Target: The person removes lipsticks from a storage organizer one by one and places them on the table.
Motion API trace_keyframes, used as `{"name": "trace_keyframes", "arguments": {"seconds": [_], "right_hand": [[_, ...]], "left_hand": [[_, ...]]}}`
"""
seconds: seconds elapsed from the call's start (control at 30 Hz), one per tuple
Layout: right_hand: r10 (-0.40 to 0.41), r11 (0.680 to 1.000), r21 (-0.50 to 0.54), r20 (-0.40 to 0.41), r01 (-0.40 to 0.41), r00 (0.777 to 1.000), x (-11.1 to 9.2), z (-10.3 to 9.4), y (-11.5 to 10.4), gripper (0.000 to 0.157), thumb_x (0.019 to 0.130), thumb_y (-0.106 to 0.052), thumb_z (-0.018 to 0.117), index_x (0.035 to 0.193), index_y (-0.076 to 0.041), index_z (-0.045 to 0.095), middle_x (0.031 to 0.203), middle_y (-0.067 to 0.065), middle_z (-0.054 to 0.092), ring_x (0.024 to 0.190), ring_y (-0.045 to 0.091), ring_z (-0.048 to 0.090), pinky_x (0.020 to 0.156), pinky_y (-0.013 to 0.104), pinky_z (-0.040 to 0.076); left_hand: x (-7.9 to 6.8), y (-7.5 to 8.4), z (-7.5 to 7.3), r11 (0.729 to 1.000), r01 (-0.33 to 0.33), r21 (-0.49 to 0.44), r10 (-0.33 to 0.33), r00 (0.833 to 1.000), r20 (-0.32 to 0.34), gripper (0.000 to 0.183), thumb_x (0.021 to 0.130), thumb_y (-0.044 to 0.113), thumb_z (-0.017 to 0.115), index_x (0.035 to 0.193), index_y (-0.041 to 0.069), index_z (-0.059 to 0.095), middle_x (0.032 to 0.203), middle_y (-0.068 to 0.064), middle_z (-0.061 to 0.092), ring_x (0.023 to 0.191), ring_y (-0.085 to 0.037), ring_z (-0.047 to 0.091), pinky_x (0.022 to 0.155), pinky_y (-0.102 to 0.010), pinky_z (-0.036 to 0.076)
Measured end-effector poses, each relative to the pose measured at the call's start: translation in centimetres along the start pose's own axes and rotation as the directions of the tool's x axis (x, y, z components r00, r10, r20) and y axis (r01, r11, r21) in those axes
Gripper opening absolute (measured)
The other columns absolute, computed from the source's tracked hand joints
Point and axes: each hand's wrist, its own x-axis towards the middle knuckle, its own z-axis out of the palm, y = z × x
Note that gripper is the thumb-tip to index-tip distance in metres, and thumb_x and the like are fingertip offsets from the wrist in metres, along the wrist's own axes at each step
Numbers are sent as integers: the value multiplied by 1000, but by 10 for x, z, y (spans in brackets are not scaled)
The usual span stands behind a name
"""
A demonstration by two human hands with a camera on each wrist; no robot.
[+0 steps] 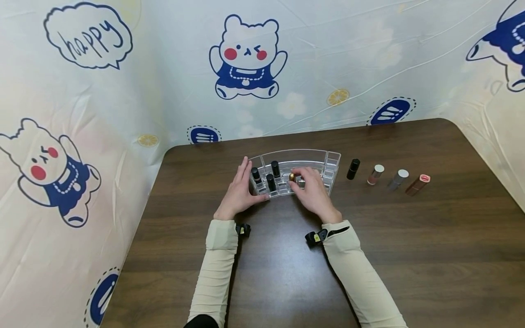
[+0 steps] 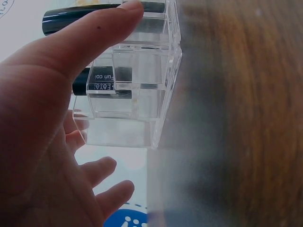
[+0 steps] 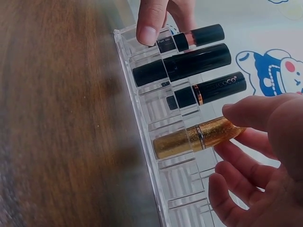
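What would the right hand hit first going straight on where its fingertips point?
Past the gold tube it pinches, the right hand would probably meet the back-row black tube, left of it in the head view; depth is hard to judge.

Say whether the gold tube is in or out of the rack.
In: the gold tube has its lower end inside the clear rack.
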Motion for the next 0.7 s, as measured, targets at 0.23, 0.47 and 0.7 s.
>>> {"name": "trace_keyframes", "arguments": {"seconds": [0.23, 0.47, 0.7], "right_hand": [[-4, 1000, 10, -13, 5, 1000, 0, 1, 1, 28, 90, -19, 67, 114, -6, 65, 116, 12, 64, 113, 30, 50, 97, 44, 40], [-22, 1000, 11, -29, 22, 999, 0, 1, 2, 25, 89, -17, 68, 111, -5, 66, 113, 12, 65, 111, 31, 50, 96, 45, 40], [-36, 999, 8, -29, 36, 999, 0, 1, 1, 25, 88, -15, 68, 110, -4, 65, 112, 13, 66, 110, 31, 51, 95, 45, 39]], "left_hand": [[0, 0, 0, 1000, -11, 2, 11, 1000, -10, 116, 73, 49, 81, 157, 12, 9, 165, 1, -6, 151, -27, 7, 113, -62, 24], [1, 0, 0, 1000, -13, -3, 13, 1000, -7, 116, 73, 49, 80, 157, 12, 9, 165, 1, -6, 151, -26, 6, 113, -63, 23], [0, 1, -1, 1000, -5, -4, 5, 1000, 0, 116, 73, 50, 80, 157, 12, 9, 165, 2, -8, 152, -25, 4, 114, -61, 23]]}}
